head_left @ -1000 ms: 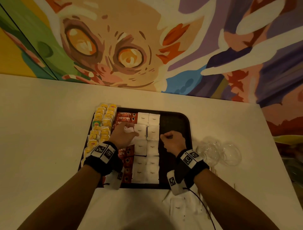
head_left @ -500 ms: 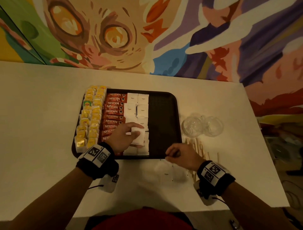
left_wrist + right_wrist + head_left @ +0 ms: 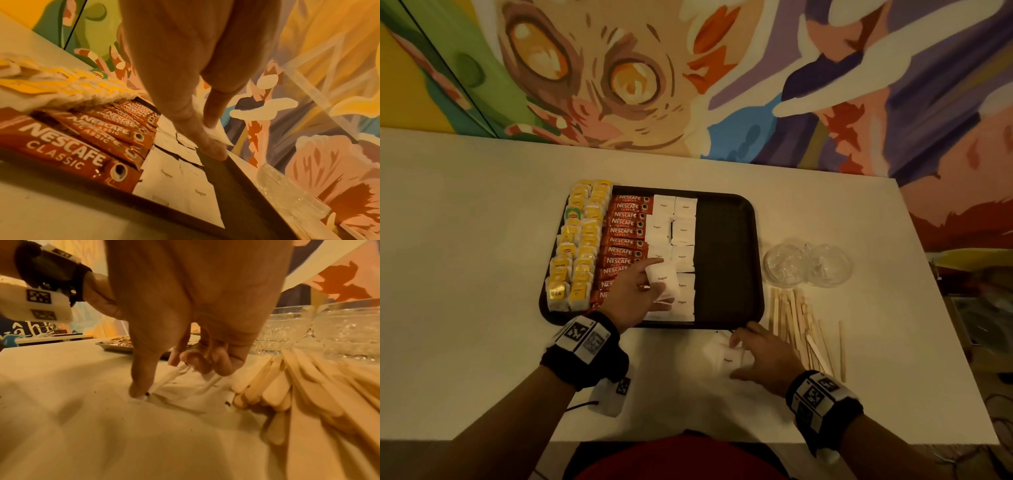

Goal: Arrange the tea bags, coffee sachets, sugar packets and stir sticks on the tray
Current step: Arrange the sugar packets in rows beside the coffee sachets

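Note:
A dark tray (image 3: 726, 260) holds yellow tea bags (image 3: 578, 246) down its left edge, red coffee sachets (image 3: 625, 236) beside them, then two columns of white sugar packets (image 3: 683, 233). Its right part is bare. My left hand (image 3: 650, 281) hovers over the near sugar rows and pinches a sugar packet (image 3: 662, 284) between thumb and fingers; the left wrist view shows that packet (image 3: 220, 136) in the pinch. My right hand (image 3: 743, 356) is on the table in front of the tray, pinching a loose sugar packet (image 3: 185, 386) from a small pile (image 3: 726, 358). Wooden stir sticks (image 3: 801, 325) lie beside it.
Two clear glass bowls (image 3: 787, 263) stand on the white table right of the tray, just beyond the stir sticks. The table's near edge (image 3: 688, 435) runs close under my wrists. A painted wall rises behind the table.
My right hand left the tray and came back to the sugar pile on the table. My left hand stayed over the sugar columns, now nearer the tray's front.

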`<state>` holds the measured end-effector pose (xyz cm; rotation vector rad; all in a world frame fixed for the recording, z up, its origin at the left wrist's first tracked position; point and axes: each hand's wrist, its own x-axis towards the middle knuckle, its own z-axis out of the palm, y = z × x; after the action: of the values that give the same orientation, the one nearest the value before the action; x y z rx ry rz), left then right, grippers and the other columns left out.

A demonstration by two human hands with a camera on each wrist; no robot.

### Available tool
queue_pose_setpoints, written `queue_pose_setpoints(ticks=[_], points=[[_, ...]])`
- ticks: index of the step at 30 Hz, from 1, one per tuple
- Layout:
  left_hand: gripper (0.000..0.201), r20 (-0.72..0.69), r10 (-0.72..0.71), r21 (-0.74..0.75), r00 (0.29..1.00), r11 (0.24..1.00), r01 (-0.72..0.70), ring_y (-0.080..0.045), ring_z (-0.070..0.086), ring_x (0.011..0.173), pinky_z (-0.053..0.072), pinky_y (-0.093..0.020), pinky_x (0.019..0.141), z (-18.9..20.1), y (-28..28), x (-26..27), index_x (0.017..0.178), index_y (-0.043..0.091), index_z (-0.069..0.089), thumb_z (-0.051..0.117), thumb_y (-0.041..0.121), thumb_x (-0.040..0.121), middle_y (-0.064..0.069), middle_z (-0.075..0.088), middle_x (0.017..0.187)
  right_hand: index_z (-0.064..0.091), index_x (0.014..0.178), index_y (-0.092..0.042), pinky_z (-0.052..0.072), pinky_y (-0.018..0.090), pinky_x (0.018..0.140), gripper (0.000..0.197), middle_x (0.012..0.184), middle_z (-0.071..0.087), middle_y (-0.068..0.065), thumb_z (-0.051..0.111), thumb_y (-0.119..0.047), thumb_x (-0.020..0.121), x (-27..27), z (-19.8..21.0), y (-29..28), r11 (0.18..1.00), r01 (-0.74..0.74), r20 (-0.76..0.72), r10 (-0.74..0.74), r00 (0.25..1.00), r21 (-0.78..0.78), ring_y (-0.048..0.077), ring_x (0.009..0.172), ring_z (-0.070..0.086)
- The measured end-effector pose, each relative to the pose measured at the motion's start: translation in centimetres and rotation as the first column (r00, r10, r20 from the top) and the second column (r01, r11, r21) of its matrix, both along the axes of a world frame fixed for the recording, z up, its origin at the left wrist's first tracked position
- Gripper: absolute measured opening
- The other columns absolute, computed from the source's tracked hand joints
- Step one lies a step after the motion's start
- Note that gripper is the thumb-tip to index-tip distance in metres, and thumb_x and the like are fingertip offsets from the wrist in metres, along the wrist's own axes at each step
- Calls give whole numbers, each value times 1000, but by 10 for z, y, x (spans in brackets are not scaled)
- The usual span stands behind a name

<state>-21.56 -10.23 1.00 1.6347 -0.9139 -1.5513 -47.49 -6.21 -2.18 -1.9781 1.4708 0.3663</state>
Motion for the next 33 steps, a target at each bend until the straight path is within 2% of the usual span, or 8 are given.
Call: queue_pose_setpoints(ticks=[6, 10, 15, 20, 24, 26, 29, 33], points=[[23, 126, 46, 12, 991, 999, -48, -14, 68, 80, 59, -29, 59, -8, 1, 11, 117, 14, 48, 54, 7, 95, -2, 61, 111, 56, 120, -30, 41, 18, 85, 36, 128, 43, -11, 67, -40, 88, 5, 3, -1, 995, -5, 24, 7, 1000, -101, 7, 107, 50], [18, 171, 54, 20, 984, 998, -59, -14, 68, 78, 58, -29, 59, -11, 1, 16, 110, 12, 50, 57, 9, 94, -1, 62, 106, 46, 136, -33, 45, 28, 98, 53, 135, 40, -11, 65, -43, 88, 7, -1, 2, 997, 18, 14, -17, 1000, -78, 9, 116, 49], [19, 187, 41, 10, 981, 999, -43, -7, 64, 75, 55, -18, 53, -13, 1, 18, 112, 9, 50, 56, 8, 94, 2, 60, 104, 47, 137, -31, 46, 30, 99, 57, 131, 43, -10, 67, -44, 86, 8, -1, 4, 999, 1, -2, -1, 1000, -43, 10, 113, 50], [17, 159, 51, 6, 986, 999, -52, -20, 70, 81, 60, -33, 69, -14, 1, 19, 113, 12, 53, 52, 7, 97, -6, 62, 111, 57, 122, -29, 46, 26, 94, 40, 123, 43, -12, 69, -42, 86, 11, 1, 1, 999, 20, 42, -19, 999, -30, 8, 108, 49], [18, 211, 65, -24, 975, 998, -61, -3, 58, 78, 52, -11, 54, -16, -1, 22, 113, 11, 53, 49, 4, 97, 1, 56, 107, 65, 110, -27, 44, 18, 81, 23, 104, 57, -13, 65, -40, 90, 18, 8, -9, 998, 51, 168, -55, 984, 26, 2, 91, 53], [17, 267, 29, -27, 963, 999, -23, -1, 55, 80, 51, -9, 55, -14, -5, 24, 110, 12, 53, 49, 3, 97, 7, 54, 99, 64, 106, -28, 47, 16, 75, 17, 95, 63, -14, 64, -38, 92, 24, 13, -20, 988, 120, 319, -146, 937, 99, 1, 84, 59], [14, 381, -7, -19, 924, 1000, 15, -17, 58, 99, 51, -22, 75, -14, -16, 30, 107, 13, 59, 56, 8, 95, 3, 58, 104, 62, 97, -23, 58, 27, 69, 8, 93, 69, -1, 64, -29, 93, 40, 18, -44, 943, 267, 520, -332, 787, 199, 13, 79, 69], [25, 531, 13, -15, 847, 1000, -6, -18, 61, 96, 50, -34, 90, -18, -35, 35, 108, 13, 65, 71, 20, 85, 1, 65, 106, 57, 105, -16, 59, 30, 59, 14, 102, 68, 5, 62, -22, 94, 67, 20, -83, 873, 417, 591, -481, 647, 253, 21, 74, 73]])
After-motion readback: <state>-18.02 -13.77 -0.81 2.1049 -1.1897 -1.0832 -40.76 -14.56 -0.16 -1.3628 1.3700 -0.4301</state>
